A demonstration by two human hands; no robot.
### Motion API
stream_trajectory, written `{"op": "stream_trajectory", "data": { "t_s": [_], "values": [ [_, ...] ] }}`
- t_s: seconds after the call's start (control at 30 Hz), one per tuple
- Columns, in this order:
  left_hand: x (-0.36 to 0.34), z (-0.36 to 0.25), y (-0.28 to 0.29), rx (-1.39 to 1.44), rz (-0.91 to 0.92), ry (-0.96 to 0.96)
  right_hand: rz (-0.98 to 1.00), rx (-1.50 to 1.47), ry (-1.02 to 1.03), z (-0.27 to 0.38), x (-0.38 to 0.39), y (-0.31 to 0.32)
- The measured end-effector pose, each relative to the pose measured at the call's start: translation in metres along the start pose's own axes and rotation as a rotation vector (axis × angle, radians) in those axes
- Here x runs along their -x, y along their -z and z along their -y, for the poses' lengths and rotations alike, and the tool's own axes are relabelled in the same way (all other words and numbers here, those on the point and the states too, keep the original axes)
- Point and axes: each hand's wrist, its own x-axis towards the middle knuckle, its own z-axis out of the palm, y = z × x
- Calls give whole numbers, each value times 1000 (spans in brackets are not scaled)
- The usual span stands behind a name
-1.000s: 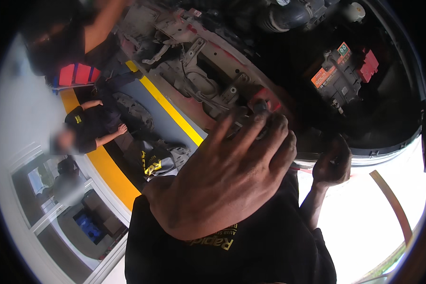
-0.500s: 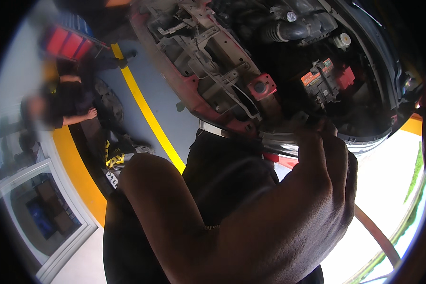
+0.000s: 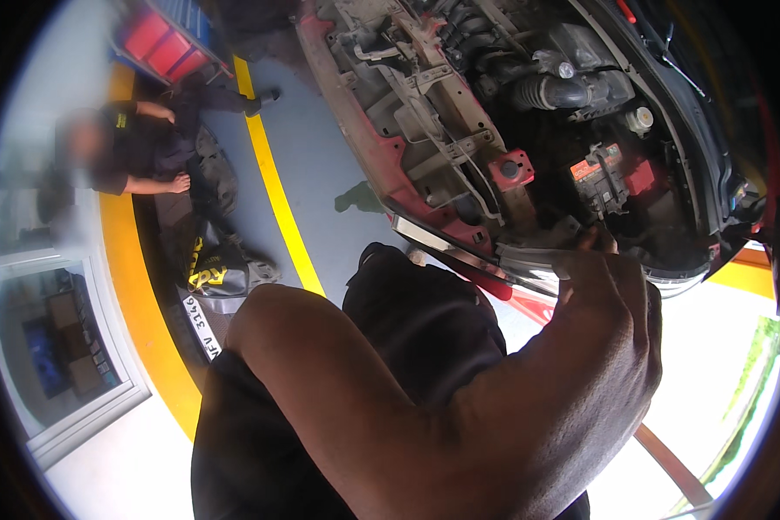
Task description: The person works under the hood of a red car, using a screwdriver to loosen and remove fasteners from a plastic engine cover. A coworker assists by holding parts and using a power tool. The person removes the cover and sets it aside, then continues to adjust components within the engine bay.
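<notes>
My dark clothing (image 3: pixel 425 321) is looking like soft, matt cloth, while the front frame (image 3: pixel 449 108) is showing dull, dusty metal and the headlamp (image 3: pixel 530 263) is shining smooth and glossy. I am seeing the intake hose (image 3: pixel 542 90) appearing as ribbed, black plastic, the battery case (image 3: pixel 613 197) looking like plainer plastic, and the floor (image 3: pixel 316 130) showing a smooth finish

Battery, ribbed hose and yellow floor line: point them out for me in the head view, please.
Battery (image 3: pixel 591 172), head view: on its orange label.
Ribbed hose (image 3: pixel 539 92), head view: on its ribs.
Yellow floor line (image 3: pixel 271 173), head view: around its middle.
</notes>
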Motion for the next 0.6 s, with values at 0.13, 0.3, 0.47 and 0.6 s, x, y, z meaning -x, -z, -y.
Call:
{"op": "stream_trajectory", "data": {
  "t_s": [0.13,0.3,0.47,0.6],
  "values": [
    [-2,-16,-3,-41,-24,-15,2,11,14,-1,3,-2],
    [-7,-24,-13,-162,-61,35,-4,15,7,0,2,0],
    [-5,-16,16,-410,108,304,9,46,-2,3,2,3],
    [-5,-29,57,-257,385,264,66,62,2,5,2,7]
  ]
}}
